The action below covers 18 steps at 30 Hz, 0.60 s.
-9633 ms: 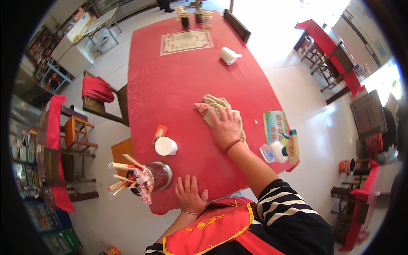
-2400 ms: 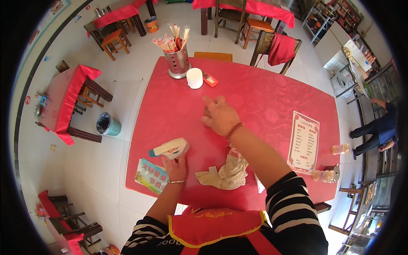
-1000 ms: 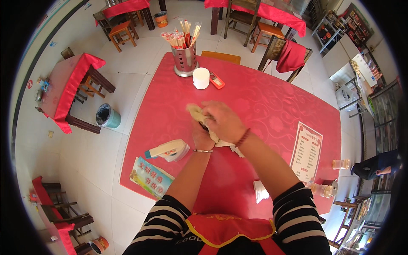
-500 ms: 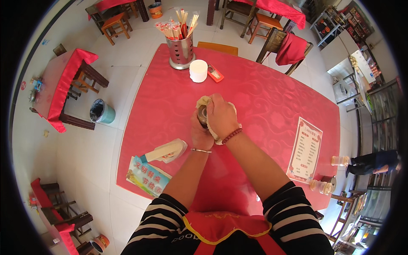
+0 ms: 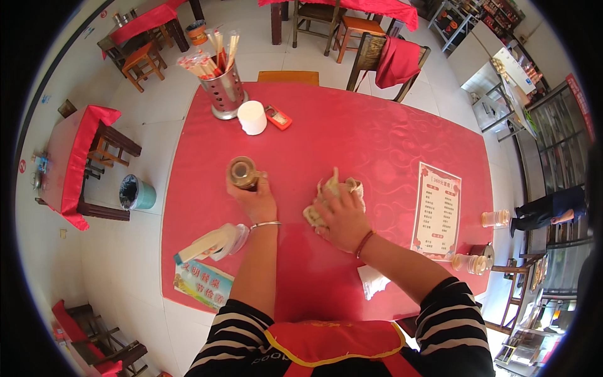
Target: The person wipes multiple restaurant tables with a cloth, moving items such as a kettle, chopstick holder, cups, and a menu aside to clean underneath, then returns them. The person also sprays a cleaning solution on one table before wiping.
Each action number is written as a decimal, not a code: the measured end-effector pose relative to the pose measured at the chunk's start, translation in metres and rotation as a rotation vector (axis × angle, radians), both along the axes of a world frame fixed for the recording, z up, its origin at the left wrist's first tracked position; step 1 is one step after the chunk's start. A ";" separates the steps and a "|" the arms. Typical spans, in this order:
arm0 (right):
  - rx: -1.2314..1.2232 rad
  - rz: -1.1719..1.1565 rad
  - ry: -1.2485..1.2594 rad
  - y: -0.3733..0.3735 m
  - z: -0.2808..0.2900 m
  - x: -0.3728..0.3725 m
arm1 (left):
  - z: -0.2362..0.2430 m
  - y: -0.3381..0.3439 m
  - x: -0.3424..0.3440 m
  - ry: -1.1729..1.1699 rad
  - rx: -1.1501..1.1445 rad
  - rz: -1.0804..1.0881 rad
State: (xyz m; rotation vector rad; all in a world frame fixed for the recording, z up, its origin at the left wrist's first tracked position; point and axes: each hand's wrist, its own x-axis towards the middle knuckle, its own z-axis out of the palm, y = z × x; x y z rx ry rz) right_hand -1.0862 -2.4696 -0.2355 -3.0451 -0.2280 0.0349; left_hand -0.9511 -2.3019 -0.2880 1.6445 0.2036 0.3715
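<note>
My left hand (image 5: 256, 200) grips a small round brown jar (image 5: 242, 171) that stands on the red table (image 5: 377, 135), left of its middle. My right hand (image 5: 343, 220) presses down on a crumpled beige cloth (image 5: 334, 188) near the table's middle, fingers spread over it. About a hand's width separates the jar from the cloth. Both forearms come in from the lower edge, in striped sleeves over a red apron.
A metal chopstick holder (image 5: 226, 88), a white cup (image 5: 252, 117) and a small red box (image 5: 278, 118) stand at the far left. A white spray bottle (image 5: 210, 242) and a colourful card (image 5: 201, 283) lie near left. A menu card (image 5: 436, 210), glass jars (image 5: 468, 262) and a folded tissue (image 5: 374, 279) are at the right.
The hands were together over the cloth at the table's middle. Now they are apart: the left hand has gone left with the brown jar, the right stays on the cloth.
</note>
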 end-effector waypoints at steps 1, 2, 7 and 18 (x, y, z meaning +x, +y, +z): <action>-0.021 -0.016 -0.082 -0.009 -0.013 0.000 | -0.001 -0.002 0.004 -0.027 -0.049 0.030; -0.052 -0.036 -0.077 -0.024 -0.026 0.007 | -0.003 -0.003 0.004 -0.039 -0.059 0.022; -0.195 -0.455 -0.175 -0.157 -0.062 0.051 | -0.013 0.015 -0.061 0.063 0.262 -0.055; 0.881 -0.359 0.080 -0.166 0.127 0.017 | 0.002 0.076 -0.158 -0.063 0.832 -0.660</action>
